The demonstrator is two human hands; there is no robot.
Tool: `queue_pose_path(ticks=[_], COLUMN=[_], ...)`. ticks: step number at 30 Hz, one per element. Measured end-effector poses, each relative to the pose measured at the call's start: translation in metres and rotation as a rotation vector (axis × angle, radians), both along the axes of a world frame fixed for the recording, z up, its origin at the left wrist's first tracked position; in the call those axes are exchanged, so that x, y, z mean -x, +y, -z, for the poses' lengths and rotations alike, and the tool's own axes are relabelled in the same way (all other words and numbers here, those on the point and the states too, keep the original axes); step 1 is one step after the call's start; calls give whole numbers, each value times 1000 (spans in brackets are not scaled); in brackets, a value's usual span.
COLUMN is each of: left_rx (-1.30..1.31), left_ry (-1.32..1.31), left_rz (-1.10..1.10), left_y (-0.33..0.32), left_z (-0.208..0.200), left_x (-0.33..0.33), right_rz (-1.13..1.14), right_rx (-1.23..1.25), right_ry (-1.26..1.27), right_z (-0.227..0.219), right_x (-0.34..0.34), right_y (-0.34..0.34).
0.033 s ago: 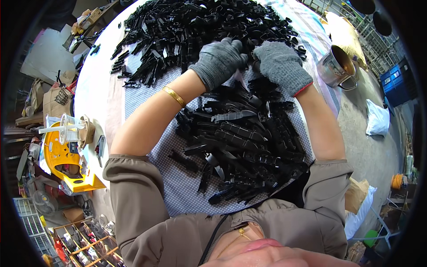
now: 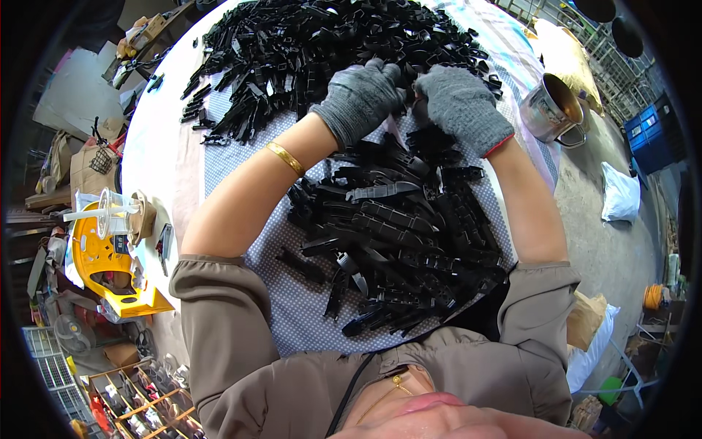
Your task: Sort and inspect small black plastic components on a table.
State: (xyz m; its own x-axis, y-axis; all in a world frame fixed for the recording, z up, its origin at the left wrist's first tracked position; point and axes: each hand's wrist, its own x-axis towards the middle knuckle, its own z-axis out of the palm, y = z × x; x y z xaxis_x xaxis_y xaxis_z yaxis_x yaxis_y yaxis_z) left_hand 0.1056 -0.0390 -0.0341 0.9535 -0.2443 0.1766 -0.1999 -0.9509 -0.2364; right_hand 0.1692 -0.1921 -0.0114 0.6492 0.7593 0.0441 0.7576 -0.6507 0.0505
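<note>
My left hand [image 2: 362, 99] and my right hand [image 2: 461, 102], both in grey knit gloves, meet at the near edge of a large heap of black plastic pieces [image 2: 292, 58]. The fingers of each are curled closed, close to each other. What they pinch is hidden by the gloves and lost against the black heap. Between my forearms lies a second pile of long, thin black plastic strips [image 2: 409, 227], some with clip-like segments. A patterned grey-white cloth [image 2: 270, 241] lies under both piles.
A metal mug [image 2: 545, 113] stands right of my right hand. On the left are a yellow plastic frame [image 2: 102, 285], a clear plastic cup [image 2: 110, 212] and a dark hand tool [image 2: 164, 245]. A white bag [image 2: 620, 194] and a blue crate [image 2: 651, 135] sit farther right.
</note>
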Motion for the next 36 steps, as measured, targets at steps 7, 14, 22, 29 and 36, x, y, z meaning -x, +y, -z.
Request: queue_pose_path(ticks=[7,14,22,29,36], left_rx=[-73,1002,1956,1567,1656], left_ry=[-2,-117,341,412,468], left_rz=[167,365,313,89,-90], left_y=[10,40,46,29,21], left_z=[-9,-3,-23,-23,-28], left_x=[2,-18,40,72,75], right_rz=[-23,-29,128,125,-109], right_rx=[-647,-915,-1155,-964,-782], right_ry=[177,277,1239,1166,812], right_z=[0,5,-6,-11,-22], right_x=[-26,-29,4,27,30], right_y=[-17,-15,-7,1,-2])
